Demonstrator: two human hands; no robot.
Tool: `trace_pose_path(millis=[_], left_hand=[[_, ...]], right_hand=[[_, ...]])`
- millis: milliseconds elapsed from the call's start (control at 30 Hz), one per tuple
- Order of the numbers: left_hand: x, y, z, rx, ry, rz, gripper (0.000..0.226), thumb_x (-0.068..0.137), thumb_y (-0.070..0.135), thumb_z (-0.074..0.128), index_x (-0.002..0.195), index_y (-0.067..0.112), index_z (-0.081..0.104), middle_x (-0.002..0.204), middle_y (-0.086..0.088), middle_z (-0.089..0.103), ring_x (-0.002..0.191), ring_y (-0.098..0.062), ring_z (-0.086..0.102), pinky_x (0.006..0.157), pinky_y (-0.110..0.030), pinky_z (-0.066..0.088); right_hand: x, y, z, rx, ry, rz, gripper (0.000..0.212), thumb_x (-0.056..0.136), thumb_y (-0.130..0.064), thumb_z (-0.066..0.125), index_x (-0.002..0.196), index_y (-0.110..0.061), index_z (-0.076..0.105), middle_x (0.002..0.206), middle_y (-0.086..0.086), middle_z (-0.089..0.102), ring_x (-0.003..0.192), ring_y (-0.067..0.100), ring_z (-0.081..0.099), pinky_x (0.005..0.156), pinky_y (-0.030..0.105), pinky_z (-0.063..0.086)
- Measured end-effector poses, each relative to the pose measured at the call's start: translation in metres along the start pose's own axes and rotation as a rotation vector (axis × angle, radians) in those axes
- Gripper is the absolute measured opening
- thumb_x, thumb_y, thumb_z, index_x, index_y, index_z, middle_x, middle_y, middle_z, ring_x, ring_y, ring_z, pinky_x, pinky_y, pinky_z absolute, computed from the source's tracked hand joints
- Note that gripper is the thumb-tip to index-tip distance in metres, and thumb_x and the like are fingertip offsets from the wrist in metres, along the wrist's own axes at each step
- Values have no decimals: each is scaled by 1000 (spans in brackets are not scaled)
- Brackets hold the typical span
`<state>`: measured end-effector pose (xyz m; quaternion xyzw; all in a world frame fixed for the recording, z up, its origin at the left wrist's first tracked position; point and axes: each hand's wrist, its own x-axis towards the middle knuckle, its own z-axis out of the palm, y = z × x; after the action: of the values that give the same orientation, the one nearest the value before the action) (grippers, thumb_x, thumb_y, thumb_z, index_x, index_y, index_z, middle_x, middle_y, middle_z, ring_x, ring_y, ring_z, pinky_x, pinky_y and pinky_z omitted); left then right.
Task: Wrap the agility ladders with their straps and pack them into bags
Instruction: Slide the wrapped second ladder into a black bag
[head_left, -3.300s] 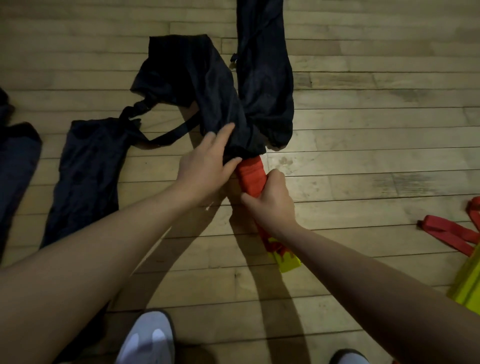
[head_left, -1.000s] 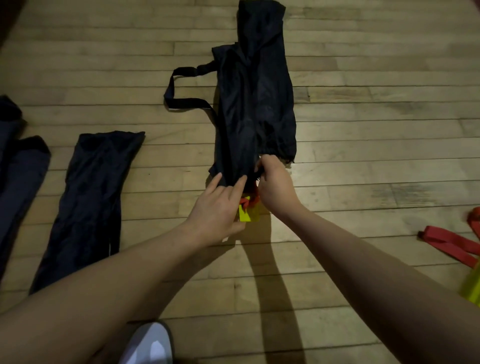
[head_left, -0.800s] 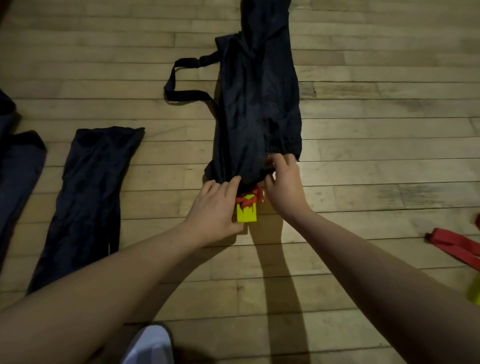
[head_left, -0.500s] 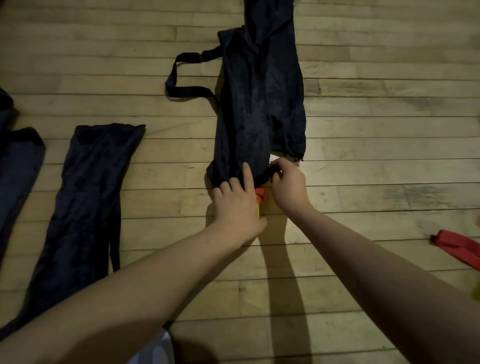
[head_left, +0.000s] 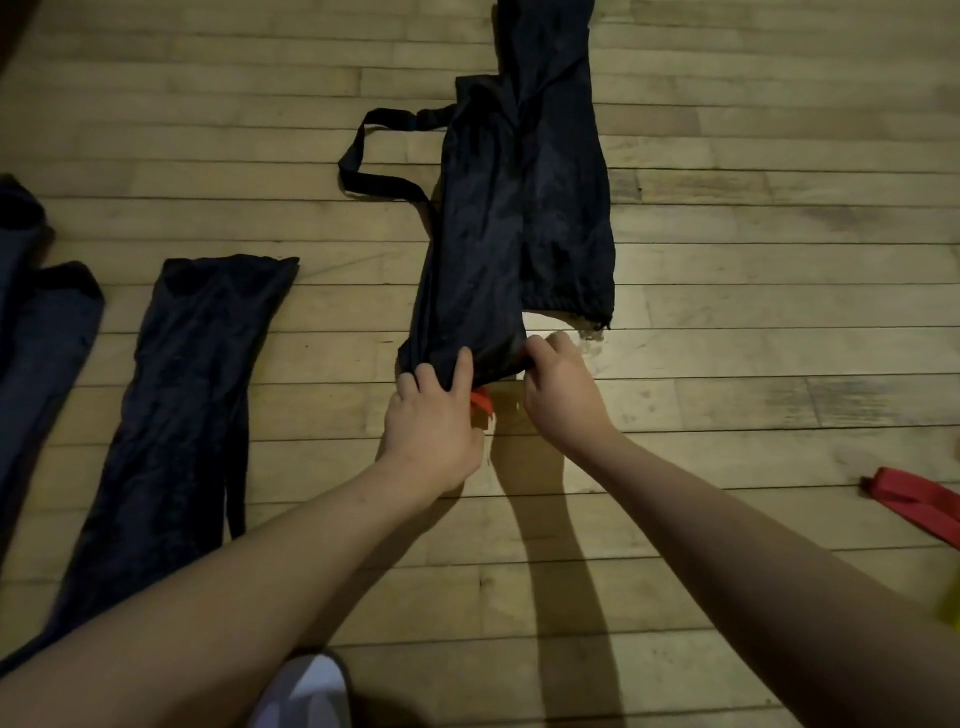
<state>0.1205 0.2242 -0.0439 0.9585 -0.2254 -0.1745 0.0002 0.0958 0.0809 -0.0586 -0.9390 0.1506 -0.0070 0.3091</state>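
Observation:
A long dark bag (head_left: 483, 249) lies on the wooden floor, its mouth toward me. My left hand (head_left: 434, 426) pinches the left side of the mouth hem. My right hand (head_left: 558, 389) grips the right side of the same hem. Between my hands only a small red strap end of the wrapped ladder (head_left: 482, 402) sticks out; the rest is hidden inside the bag. A second dark bag (head_left: 571, 223) lies partly under it on the right, with a drawstring mouth.
Another flat dark bag (head_left: 176, 395) lies to the left, and more dark fabric (head_left: 31, 322) at the left edge. A black carry strap (head_left: 374, 156) loops off the bag. Red straps (head_left: 914, 504) and a yellow piece (head_left: 950, 608) lie at the right edge. My white shoe (head_left: 306, 691) is below.
The bag's mouth has been pulled toward me over the ladder; the yellow end and red wrap seen earlier are now almost wholly covered. Both hands stay at the hem.

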Motion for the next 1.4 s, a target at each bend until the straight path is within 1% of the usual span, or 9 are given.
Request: trace_pose_path(millis=[133,333,533,667,900,1000,1133,1233,1400], left_hand=[[6,6,5,64,-20,-37,89,90,51,50,151,18,-7,132,-22,35,118,-36,40,96,-40,40],[21,14,3,-30,-12,-146,82,90,27,59,148,20,2,130,-22,36,114,-35,43,91,-38,41],[22,-4,3,-479,166,-154,77,90,29,58,147,23,6,131,-16,32,114,-29,43,87,-43,50],[19,-3,-10,-768,231,-182,72,90,31,57,145,35,10,129,-8,36,105,-26,52,85,-47,52],[10,1,-24,-961,283,-181,67,92,24,56,147,32,19,126,-6,38,96,-21,54,78,-33,50],[7,-2,-25,-997,286,-169,65,93,25,55,147,33,20,126,-6,38,93,-19,55,75,-29,48],[5,-3,-29,-1041,289,-164,64,92,23,56,146,33,22,129,-5,38,99,-20,53,80,-30,46],[7,-1,-29,-1012,280,-164,65,92,23,55,146,31,21,132,-6,35,95,-18,51,81,-32,48],[22,-8,-24,-852,226,-146,64,93,25,54,146,30,18,127,-9,34,96,-23,52,84,-40,52]], right_hand=[[2,-5,6,216,88,159,20,99,-10,41,112,-15,56,111,6,49,84,18,56,69,22,47],[9,-13,3,642,122,397,26,97,1,39,90,-14,60,87,-1,64,69,11,61,65,25,52],[10,-16,5,422,25,145,22,97,-3,41,114,-12,54,105,-4,55,94,8,51,76,7,39],[13,-19,6,184,-42,-48,51,90,1,52,140,-7,41,124,6,48,114,14,45,94,11,31],[25,-28,-3,-163,114,-84,20,86,5,53,100,2,66,102,20,51,92,37,48,82,47,45],[22,-30,-10,-207,66,-70,22,89,1,50,106,-4,62,116,13,55,108,33,47,86,33,33],[11,-40,-21,95,24,-68,24,90,6,43,100,-2,63,88,8,59,80,24,53,61,19,26],[5,-46,-23,109,-23,-98,24,93,3,43,105,-3,62,88,-1,53,78,14,48,59,9,34],[9,-36,-16,2,-57,-65,23,92,3,43,105,-5,61,93,8,58,87,29,55,74,36,42]])
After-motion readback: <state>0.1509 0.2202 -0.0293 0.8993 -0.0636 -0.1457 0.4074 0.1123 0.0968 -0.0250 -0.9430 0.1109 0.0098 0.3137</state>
